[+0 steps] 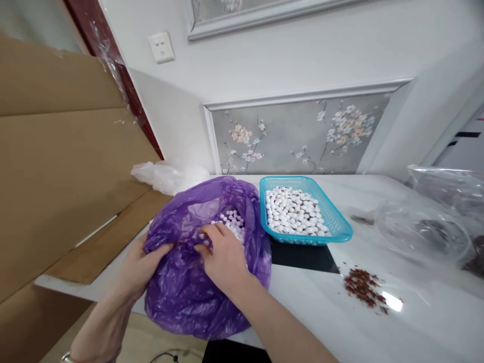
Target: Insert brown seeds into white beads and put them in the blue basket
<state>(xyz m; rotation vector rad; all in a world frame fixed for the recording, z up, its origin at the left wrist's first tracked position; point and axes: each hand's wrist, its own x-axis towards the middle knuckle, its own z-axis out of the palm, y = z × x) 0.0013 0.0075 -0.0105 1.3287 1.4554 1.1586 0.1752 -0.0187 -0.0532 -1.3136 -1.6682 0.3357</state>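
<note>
A purple plastic bag (196,307) stands at the table's front edge with its mouth open. Inside lie many small white balls (232,220). My left hand (141,264) is closed on the left rim of the bag, the thumb over the plastic. At the bag's mouth, my right hand (225,257) has its fingers curled toward the thumb, beside the white balls; what sits between the fingertips is hidden. Just right of the bag is a blue plastic basket (338,222) filled with white balls (291,212), with some dark reddish bits showing among them.
Reddish-brown flakes (365,288) are scattered on the white table (302,302). Clear plastic bags (423,229) lie at the right. A large cardboard box (64,176) stands at the left, near a crumpled white bag (170,176). The wall (264,65) rises behind.
</note>
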